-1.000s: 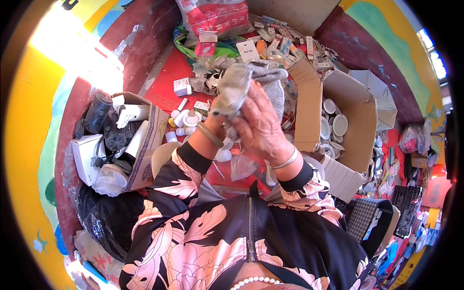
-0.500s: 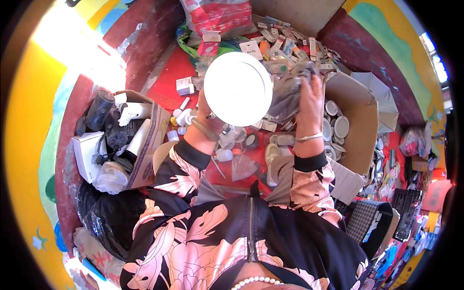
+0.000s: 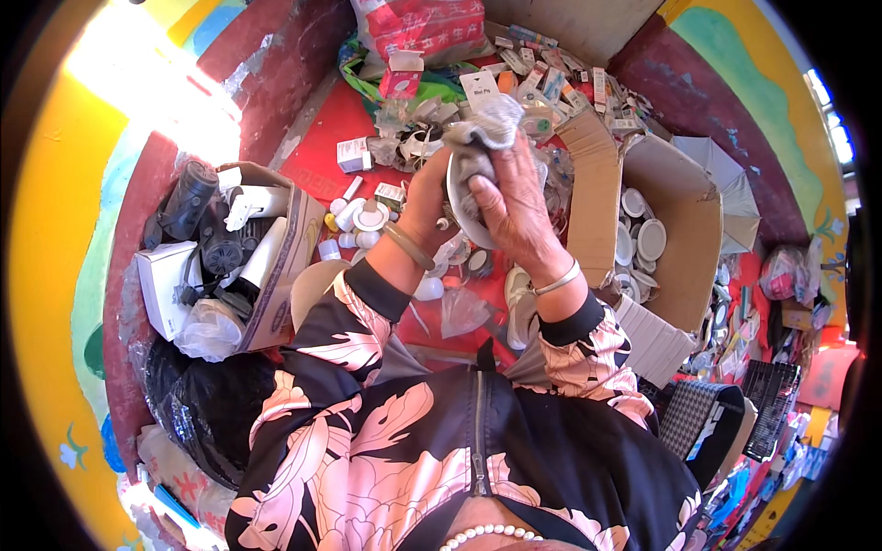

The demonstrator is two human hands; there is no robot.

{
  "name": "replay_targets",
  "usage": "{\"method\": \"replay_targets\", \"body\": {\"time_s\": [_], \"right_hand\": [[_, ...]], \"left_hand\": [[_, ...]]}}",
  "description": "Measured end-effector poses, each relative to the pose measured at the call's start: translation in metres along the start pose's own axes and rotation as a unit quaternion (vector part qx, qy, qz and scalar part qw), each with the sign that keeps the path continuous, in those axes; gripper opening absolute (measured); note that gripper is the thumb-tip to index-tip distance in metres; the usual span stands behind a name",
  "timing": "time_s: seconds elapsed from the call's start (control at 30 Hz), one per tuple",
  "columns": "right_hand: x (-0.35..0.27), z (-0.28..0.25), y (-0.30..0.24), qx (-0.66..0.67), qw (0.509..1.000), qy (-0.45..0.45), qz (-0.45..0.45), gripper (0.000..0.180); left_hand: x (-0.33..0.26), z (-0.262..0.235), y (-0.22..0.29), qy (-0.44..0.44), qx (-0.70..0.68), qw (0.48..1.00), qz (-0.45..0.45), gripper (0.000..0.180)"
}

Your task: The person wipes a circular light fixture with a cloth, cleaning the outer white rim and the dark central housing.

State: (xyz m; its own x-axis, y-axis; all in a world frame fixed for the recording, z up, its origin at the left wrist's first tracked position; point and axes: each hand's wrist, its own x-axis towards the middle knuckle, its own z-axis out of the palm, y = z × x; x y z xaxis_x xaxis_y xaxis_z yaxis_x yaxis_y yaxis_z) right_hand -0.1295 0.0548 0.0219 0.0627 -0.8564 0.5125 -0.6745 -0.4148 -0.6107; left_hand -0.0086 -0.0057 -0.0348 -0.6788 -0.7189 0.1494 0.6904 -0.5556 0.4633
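A white round disc (image 3: 468, 220) is tilted nearly edge-on in front of me. My left hand (image 3: 425, 204) is closed on its left edge, its fingers partly hidden behind the disc. My right hand (image 3: 517, 200) presses a crumpled grey cloth (image 3: 478, 158) against the disc's face, thumb toward me. Part of the cloth sticks up above the right hand's fingers.
To the right, an open cardboard box (image 3: 681, 211) holds several white round pieces. At left another box (image 3: 285, 266) contains black and white devices. Small cartons (image 3: 551, 83) are heaped at the back, and bottles and plastic bags lie on the red floor covering (image 3: 317, 156).
The disc has turned from facing me to nearly edge-on. My right hand has come left from beside the box, bringing the grey cloth onto the disc.
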Motion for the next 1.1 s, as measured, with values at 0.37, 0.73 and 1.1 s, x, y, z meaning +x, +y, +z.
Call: {"method": "replay_targets", "body": {"time_s": [0.37, 0.73, 1.1], "right_hand": [[-0.02, 0.015, -0.031, -0.078, 0.989, -0.017, -0.125, 0.056], [-0.02, 0.014, 0.01, 0.322, 0.913, 0.153, 0.196, 0.028], [-0.017, -0.022, 0.031, 0.606, 0.689, 0.185, 0.352, 0.04]], "left_hand": [[0.018, -0.091, -0.016, -0.047, -0.026, 0.998, 0.044, 0.027], [0.02, 0.004, -0.009, 0.29, 0.473, 0.786, 0.275, 0.033], [0.017, 0.004, 0.026, 0.351, 0.571, 0.681, 0.294, 0.043]]}}
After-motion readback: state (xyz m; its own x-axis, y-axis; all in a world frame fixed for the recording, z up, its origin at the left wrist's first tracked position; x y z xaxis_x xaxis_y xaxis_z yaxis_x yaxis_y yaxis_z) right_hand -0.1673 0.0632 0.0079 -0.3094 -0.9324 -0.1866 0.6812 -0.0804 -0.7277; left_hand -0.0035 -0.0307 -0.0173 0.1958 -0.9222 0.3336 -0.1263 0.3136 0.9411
